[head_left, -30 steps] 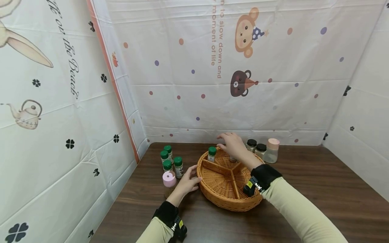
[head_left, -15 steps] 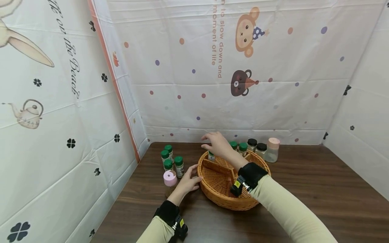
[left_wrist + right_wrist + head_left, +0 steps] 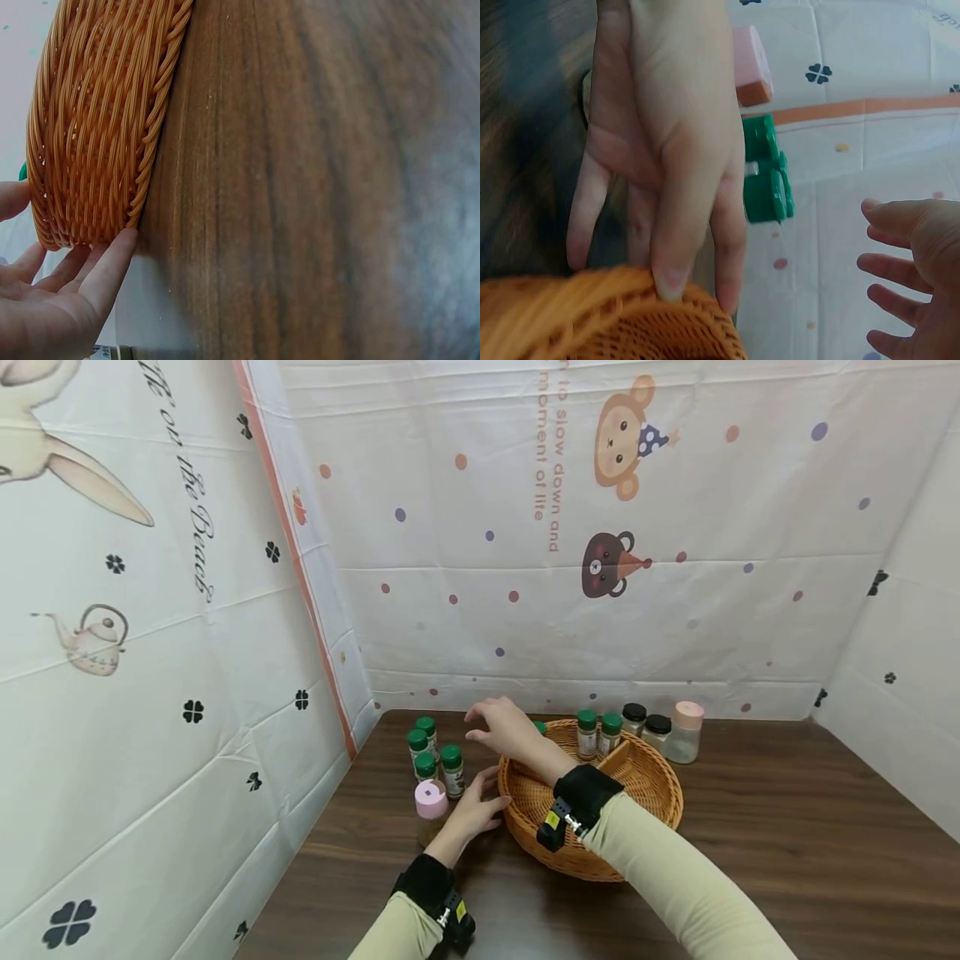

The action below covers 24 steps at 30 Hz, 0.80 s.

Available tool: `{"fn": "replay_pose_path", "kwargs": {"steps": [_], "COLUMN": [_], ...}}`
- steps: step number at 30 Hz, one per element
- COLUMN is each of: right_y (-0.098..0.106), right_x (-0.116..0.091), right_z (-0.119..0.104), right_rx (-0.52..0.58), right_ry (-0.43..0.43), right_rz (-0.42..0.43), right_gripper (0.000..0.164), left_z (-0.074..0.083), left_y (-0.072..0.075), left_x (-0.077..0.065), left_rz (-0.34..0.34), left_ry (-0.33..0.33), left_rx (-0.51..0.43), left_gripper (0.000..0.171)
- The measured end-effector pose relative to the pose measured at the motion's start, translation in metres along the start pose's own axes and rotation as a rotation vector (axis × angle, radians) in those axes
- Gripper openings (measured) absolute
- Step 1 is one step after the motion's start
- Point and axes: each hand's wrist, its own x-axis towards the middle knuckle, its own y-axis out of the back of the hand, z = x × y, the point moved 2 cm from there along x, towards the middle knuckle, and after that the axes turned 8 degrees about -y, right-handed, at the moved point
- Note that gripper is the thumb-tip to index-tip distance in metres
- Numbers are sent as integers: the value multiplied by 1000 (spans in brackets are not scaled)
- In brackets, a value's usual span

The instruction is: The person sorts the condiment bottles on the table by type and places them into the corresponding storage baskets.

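Work is looking partly done: three green-topped jars (image 3: 587, 742) are standing inside the basket (image 3: 558, 857) near its twelve, four more jars (image 3: 452, 770) outside at ten. Round, brown and woven, it is sitting at five o'clock in the head view. Left grip (image 3: 472, 810) is holding its rim; right grip (image 3: 507, 731) is hanging loose, empty.

The wicker basket's (image 3: 97, 127) woven wall fills the upper left; the left hand (image 3: 60, 300) touches it with straight, spread fingers (image 3: 110, 271); wood-grained counter (image 3: 300, 180) spans the right; a green sliver (image 3: 23, 172) peeks past the basket's edge.
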Motion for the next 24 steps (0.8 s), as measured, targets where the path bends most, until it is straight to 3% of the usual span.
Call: {"fn": "replay_pose_path", "kwargs": {"steps": [13,20,24], "right_y": [-27,-41,-48], "right_x": [7,8,7], "right_z": [-16,-21,-22], "right_rx": [22,-4,-44], "right_ry": [9,26,34], "right_rz": [-83,-208,-264], "right_gripper": [32,47,46], "left_z": [-2,-1,0], "left_y": [0,0,1], "left_x": [-1,-3,-3], "left_rz": [3,12,11], "left_ry": [-21,-18,-17], "left_rx": [-3,-3,14], "left_gripper": [62,61,60]}}
